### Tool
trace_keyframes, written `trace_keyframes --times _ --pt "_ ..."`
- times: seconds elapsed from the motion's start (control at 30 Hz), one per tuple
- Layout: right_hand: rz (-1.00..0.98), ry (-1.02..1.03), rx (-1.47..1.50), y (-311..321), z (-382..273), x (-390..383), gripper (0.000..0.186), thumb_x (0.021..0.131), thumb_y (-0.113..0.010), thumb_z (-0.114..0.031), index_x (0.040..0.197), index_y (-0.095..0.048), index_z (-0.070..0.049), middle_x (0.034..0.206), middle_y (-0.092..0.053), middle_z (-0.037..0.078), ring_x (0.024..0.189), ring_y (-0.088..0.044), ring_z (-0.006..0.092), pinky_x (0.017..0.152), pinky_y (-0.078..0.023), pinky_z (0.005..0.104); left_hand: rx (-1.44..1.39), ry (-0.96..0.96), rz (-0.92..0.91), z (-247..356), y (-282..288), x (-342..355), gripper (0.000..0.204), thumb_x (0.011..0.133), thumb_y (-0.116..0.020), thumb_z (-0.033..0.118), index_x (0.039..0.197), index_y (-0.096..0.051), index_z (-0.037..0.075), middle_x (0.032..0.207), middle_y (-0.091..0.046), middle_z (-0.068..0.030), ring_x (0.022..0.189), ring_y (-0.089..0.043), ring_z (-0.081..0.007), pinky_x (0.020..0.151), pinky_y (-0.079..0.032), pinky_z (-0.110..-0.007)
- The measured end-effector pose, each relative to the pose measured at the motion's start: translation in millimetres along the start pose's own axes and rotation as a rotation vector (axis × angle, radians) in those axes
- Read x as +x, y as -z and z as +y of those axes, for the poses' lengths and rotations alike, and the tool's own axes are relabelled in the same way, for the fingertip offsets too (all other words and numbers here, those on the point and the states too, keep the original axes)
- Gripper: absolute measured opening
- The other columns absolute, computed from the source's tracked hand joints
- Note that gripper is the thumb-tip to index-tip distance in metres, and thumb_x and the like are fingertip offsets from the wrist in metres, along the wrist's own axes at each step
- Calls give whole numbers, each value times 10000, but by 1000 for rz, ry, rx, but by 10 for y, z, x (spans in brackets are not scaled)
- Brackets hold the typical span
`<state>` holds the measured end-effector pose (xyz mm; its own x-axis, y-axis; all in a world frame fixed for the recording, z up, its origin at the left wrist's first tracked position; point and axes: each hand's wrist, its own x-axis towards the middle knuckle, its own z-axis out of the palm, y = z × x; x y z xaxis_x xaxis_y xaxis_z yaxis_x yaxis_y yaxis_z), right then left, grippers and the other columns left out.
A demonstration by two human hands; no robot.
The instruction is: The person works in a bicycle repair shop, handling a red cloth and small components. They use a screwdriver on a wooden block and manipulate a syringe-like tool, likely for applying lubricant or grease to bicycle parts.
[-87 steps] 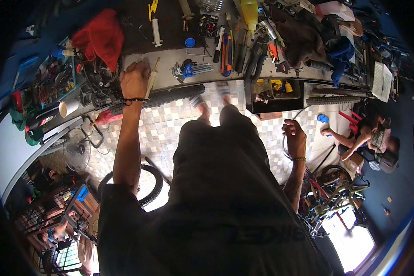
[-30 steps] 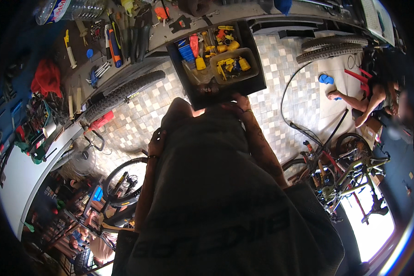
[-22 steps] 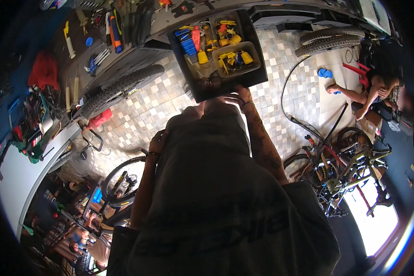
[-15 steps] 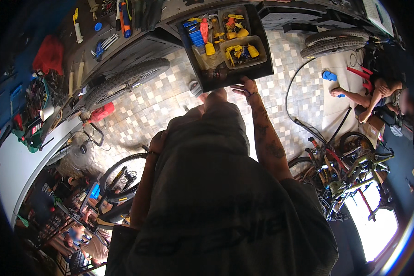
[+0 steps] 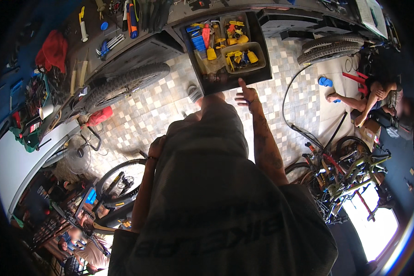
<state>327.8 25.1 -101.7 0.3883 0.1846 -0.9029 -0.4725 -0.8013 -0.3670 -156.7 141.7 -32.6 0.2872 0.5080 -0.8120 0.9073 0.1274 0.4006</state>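
An open black drawer (image 5: 237, 85) juts out from the bench, holding plastic tubs (image 5: 257, 68) of yellow parts (image 5: 239, 40), blue pieces (image 5: 198, 42) and a red item. My right hand (image 5: 247, 96) is open just in front of the drawer, thumb and fingers apart, index finger close to its front edge, nothing in it. My left hand (image 5: 157, 147) hangs low against the side of my dark shorts; its fingertips are hidden, so its grip is unclear.
The bench (image 5: 184, 10) carries hand tools and a red cloth (image 5: 51, 50). Tyres (image 5: 133, 83) stand below it. A fan (image 5: 78, 154) is at left, bikes (image 5: 336, 175) at lower right. A person (image 5: 368, 94) sits at right; another (image 5: 78, 244) is at lower left.
The drawer is pulled further out than at first. My left hand has left the bench for my side. My right hand has moved to the drawer front, its fingers now spreading.
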Motion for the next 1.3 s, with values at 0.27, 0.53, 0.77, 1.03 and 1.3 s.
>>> trace_keyframes --times 0.27,0.53,0.77,1.03,1.3 --pt "246 516 -518 77 -1054 -28 295 919 -771 -360 976 -781 -71 797 -781 92 740 -771 262 664 -618 396 86 -151 2 7 -28 280 586 1068 -456 529 1345 -687 67 1369 -680 -186 1311 -616 -363 1094 -475 -432" --pt "546 872 -566 -292 -2239 1490 392 853 -806 -463 1041 -766 -121 925 -771 193 889 -763 372 788 -619 459 -129 85 252 308 -233 -72 376 1001 -700 353 1292 -728 116 1184 -751 -163 1083 -749 -268 905 -589 -409" --pt "625 580 -991 -711 -2312 2094 854 845 -646 -769 1190 -725 8 1129 -727 215 1057 -730 339 914 -597 429 -220 -42 430 1130 -466 -251 127 956 -762 182 973 -776 56 961 -776 -128 841 -765 -242 714 -590 -391" --pt "860 1027 -1360 -414 -2196 2512 571 958 -606 -510 1400 -668 -153 1419 -677 81 1308 -640 289 1062 -521 419 -290 -326 -53 2332 -662 559 292 1042 -637 326 1132 -759 77 1072 -774 -117 1064 -734 -256 934 -560 -373" --pt "302 634 -76 -50 -1411 626 400 1061 -488 -374 1144 -588 4 966 -643 150 858 -628 306 759 -503 451 -1223 495 -101 2425 -911 1078 378 1065 -627 331 1246 -605 0 1013 -735 -163 886 -753 -311 731 -626 -439"
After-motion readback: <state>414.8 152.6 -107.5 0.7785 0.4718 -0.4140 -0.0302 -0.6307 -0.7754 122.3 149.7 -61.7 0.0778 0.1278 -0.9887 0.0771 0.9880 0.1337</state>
